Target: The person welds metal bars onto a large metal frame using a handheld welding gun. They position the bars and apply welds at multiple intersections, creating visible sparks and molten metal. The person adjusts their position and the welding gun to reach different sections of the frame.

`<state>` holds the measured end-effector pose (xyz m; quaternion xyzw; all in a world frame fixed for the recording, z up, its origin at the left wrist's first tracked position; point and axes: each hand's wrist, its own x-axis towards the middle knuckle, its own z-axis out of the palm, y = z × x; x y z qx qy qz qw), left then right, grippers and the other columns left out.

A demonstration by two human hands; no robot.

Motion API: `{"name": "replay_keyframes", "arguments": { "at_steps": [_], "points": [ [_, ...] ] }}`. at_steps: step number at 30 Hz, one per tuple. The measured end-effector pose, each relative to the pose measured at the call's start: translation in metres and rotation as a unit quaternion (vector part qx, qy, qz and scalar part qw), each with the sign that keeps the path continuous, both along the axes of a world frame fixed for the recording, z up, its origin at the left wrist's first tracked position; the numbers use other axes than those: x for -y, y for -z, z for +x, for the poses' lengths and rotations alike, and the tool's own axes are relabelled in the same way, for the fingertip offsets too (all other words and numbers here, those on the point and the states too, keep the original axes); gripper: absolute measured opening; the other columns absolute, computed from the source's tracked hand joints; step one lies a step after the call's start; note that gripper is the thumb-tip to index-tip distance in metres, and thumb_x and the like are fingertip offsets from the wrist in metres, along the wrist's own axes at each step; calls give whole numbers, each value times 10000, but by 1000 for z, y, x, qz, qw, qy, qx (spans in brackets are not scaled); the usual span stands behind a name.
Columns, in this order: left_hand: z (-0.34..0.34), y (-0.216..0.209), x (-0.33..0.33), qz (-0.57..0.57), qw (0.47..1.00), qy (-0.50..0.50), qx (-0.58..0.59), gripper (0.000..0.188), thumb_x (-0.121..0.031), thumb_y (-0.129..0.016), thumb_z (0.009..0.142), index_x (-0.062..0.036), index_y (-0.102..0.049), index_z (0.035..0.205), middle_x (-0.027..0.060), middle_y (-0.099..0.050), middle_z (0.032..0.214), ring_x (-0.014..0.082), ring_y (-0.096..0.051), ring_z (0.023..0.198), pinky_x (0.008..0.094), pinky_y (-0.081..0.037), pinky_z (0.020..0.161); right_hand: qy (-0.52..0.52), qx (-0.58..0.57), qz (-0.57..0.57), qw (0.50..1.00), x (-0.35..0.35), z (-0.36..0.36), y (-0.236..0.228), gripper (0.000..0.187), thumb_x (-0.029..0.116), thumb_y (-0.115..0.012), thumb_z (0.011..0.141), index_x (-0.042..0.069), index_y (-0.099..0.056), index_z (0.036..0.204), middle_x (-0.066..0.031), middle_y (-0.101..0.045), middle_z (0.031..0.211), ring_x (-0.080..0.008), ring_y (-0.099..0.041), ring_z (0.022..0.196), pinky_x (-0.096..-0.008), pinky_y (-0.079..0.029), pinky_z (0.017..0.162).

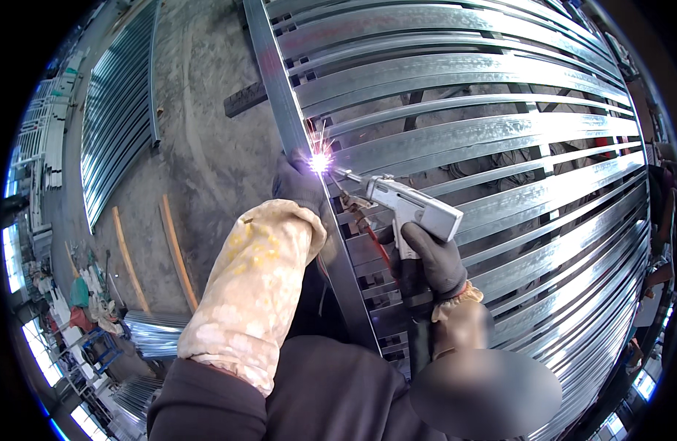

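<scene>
Sparks burst at the tip of a pale grey welding gun (406, 206), right where a slat meets the long side rail (287, 125) of a galvanised steel slat panel (500, 132). The right hand (425, 263), in a dark glove, has its fingers (438, 253) wrapped closed around the gun's grip, nozzle pointing up and left at the bright spot. A red cable (377, 246) runs down from the gun beside that hand. The left hand (298, 184), also dark-gloved, rests on the rail just beside the sparks, its fingers curled over the rail's edge; a yellowish stained sleeve guard (254, 290) covers the forearm behind it. The panel's slats fan out to the right, filling most of the view. On the concrete floor (199, 147) to the left lies a second slat panel (118, 110), well apart, with two wooden strips (178, 250) nearer. Coloured clutter sits at the far lower left, too small to tell. No packages or labels can be made out.
</scene>
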<state>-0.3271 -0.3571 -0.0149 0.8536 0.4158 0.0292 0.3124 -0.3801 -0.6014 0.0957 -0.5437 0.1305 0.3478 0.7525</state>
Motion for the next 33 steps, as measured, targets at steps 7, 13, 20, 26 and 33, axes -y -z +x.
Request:
{"name": "replay_keyframes", "arguments": {
  "at_steps": [7,13,20,26,33],
  "points": [
    [-3,-2,0,10,1000,-4,-1,517,-461,-367,1015,-24,-579,1190,308,-664,1080,531,-596,1032,585,-485,855,54,1,-44,998,50,-25,-14,286,209,-572,999,-46,-644,1108,-97,-699,849,-145,-644,603,-250,-507,530],
    [-1,2,3,25,1000,3,16,505,-455,-365,1021,-18,-589,1141,302,-673,1044,525,-609,1001,572,-498,812,11,-12,-58,998,75,-50,-21,307,216,-590,970,-39,-637,1135,-86,-703,897,-141,-656,737,-259,-521,644],
    [0,2,4,25,999,-9,36,508,-461,-376,1020,-13,-592,1125,302,-669,1049,528,-603,1005,567,-494,822,-24,-24,-65,997,60,-63,0,355,172,-638,956,-21,-579,1248,-56,-688,913,-110,-636,735,-257,-514,650],
    [2,12,6,25,999,-15,29,550,-482,-377,1018,-4,-615,1148,303,-664,1092,521,-595,1046,557,-485,864,-47,-58,-59,995,61,-58,-5,288,209,-633,961,-17,-639,1140,-57,-688,888,-107,-646,737,-260,-511,637],
    [0,3,4,14,999,-23,22,584,-501,-369,1020,7,-627,1146,310,-650,1126,521,-574,1086,538,-474,903,-71,-31,-77,994,57,-58,1,313,259,-559,986,-27,-637,1086,-87,-684,847,-155,-656,651,-271,-530,571]
  ]
}}
